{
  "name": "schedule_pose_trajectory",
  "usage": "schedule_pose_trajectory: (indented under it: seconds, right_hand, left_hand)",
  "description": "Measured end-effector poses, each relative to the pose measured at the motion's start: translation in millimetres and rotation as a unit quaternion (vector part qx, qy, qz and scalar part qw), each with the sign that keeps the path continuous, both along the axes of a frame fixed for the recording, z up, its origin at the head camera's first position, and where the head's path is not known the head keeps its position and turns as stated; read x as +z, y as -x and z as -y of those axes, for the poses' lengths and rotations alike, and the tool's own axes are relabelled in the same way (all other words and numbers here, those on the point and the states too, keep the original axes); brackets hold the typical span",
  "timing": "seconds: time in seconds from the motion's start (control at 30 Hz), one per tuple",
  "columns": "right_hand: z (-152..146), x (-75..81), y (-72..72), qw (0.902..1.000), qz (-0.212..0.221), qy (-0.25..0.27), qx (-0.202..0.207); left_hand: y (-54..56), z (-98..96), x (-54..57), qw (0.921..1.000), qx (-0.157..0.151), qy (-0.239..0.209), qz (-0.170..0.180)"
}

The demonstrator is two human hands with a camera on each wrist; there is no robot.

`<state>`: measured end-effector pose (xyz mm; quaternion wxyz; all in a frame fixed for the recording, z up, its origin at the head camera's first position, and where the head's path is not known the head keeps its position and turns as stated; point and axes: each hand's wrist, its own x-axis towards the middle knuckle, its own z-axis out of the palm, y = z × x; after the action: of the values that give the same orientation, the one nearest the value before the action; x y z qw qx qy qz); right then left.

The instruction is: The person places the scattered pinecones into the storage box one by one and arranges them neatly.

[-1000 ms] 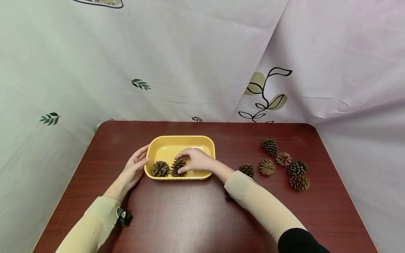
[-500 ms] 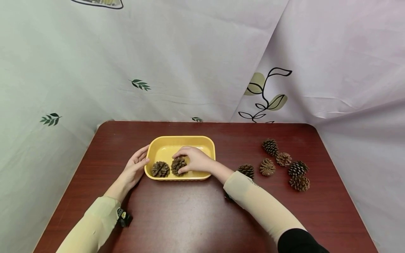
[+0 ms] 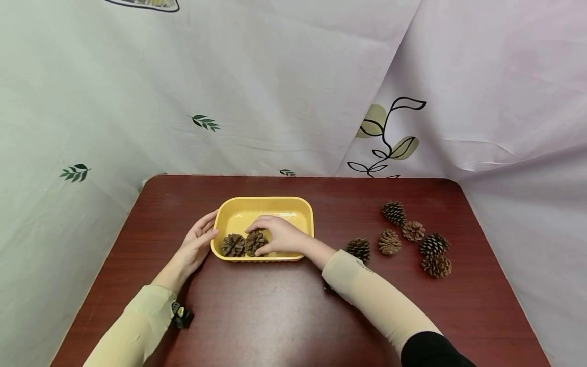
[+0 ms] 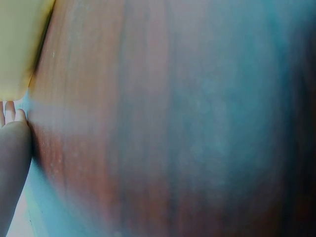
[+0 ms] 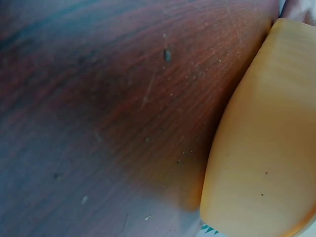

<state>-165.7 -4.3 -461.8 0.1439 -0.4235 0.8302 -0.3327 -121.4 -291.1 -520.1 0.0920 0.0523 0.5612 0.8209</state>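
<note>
- The held cone (image 3: 255,243) is sitting inside the yellow tray (image 3: 235,220), toward its near side, between the thumb and fingers of the right hand (image 3: 282,236).
- A second cone (image 3: 233,245) is lying in the tray just left of it.
- The right hand is curving over the tray's near rim from the right, its thumb and fingers pinching the held cone; the gap is only as wide as the cone.
- The left hand (image 3: 196,245) is resting against the tray's left end, fingers extended along the outside and thumb at the rim.
- Six loose cones (image 3: 389,242) are lying on the right of the tabletop (image 3: 257,311), well apart from the tray; the nearest is partly hiding behind the right sleeve (image 3: 378,295).
- The tabletop is showing reddish-brown wood grain, with a pale glare near the middle.
- Pale cloth (image 3: 275,76) is hanging behind, bearing leaf prints.
</note>
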Motion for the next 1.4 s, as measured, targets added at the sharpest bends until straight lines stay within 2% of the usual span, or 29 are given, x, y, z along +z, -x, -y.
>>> schedule_pose_trajectory:
  seconds: [0.27,0.5,0.67,1.0,1.4]
  right_hand:
    - [-1.5,3.5,-2.2,0.9999,0.002,0.007,0.009]
    - [-6.2,6.5,-3.7,0.9999,0.010,0.006,-0.002]
    - [-16.4,12.7,-7.1,0.9991,0.020,0.034,-0.015]
    - [-52.5,23.7,-22.3,0.9931,0.012,0.093,-0.071]
    - [-94.5,17.8,-47.3,0.9774,0.008,0.152,-0.146]
  left_hand:
    - [0.6,-0.7,0.7,1.0000,0.001,-0.002,-0.003]
    - [0.3,-0.8,0.5,1.0000,0.001,0.005,0.001]
    - [0.3,-0.5,-0.2,1.0000,0.000,-0.002,-0.001]
    - [0.2,-0.4,-0.1,1.0000,0.001,0.000,-0.004]
    - [0.1,-0.5,0.4,1.0000,0.002,-0.005,-0.007]
